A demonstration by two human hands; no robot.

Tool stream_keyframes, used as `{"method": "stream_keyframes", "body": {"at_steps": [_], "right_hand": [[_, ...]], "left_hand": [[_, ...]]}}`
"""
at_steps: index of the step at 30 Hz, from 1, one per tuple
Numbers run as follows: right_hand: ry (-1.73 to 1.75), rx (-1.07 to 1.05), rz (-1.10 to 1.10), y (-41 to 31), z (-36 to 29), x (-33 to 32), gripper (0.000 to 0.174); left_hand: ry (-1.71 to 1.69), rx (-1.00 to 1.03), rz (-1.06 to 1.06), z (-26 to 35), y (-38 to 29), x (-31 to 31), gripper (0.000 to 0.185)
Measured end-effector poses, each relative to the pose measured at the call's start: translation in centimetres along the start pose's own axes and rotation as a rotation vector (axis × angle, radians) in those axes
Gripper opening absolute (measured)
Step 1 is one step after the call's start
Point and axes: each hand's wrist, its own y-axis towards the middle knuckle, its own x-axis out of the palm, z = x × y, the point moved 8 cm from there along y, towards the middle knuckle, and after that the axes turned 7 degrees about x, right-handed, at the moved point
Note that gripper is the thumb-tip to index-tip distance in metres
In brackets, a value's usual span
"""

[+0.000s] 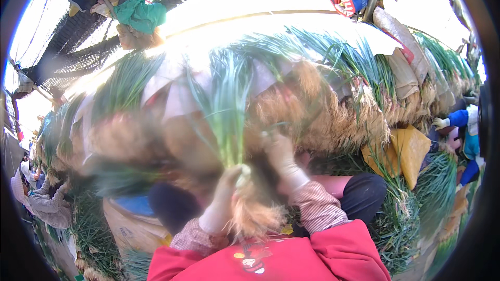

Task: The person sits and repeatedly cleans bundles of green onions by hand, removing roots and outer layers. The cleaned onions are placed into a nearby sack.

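Observation:
My left hand [230,187], in a pale glove, is closed around a bunch of green onions [230,125] near its root end. The long green leaves point away from me, and the tan roots hang towards my red top. To its right, my right hand [279,150], also gloved and blurred, is raised in front of the heaped onions; whether its fingers hold anything is unclear. Beyond both hands runs a long heap of green onions [320,113], with its roots facing me and its green leaves on top, partly under pale sheets.
Yellow sacking [406,152] lies right of my knee, beside loose green onions [437,187]. A tan sack [133,226] is at my left. People are at the left [50,203] and right [468,136] edges. Bags hang from poles, including a green bag [140,13].

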Motion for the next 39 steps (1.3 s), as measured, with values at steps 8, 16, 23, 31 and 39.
{"method": "stream_keyframes", "body": {"at_steps": [8, 16, 23, 31, 39], "right_hand": [[-0.502, -0.293, 0.130, 8.4, -3.8, -8.2, 0.037], [-0.936, -0.841, 0.471, -2.6, -13.2, -6.0, 0.016], [0.274, 0.252, -0.874, -7.3, -0.1, 0.7, 0.081], [1.255, 0.737, -0.266, -5.3, 1.0, 5.6, 0.013], [0.760, 0.684, -0.676, -3.6, 1.9, 3.6, 0.062]], "left_hand": [[0.082, 0.167, -0.080, 5.1, -0.4, 2.0, 0.037], [0.636, 0.262, 0.191, 4.5, 5.3, 0.8, 0.033], [0.507, 0.213, 0.383, 0.7, 2.7, -3.4, 0.026], [0.565, 0.201, 0.407, -0.5, 0.5, -5.2, 0.017], [0.401, 0.039, 0.068, -1.3, 0.9, -5.1, 0.030]]}}
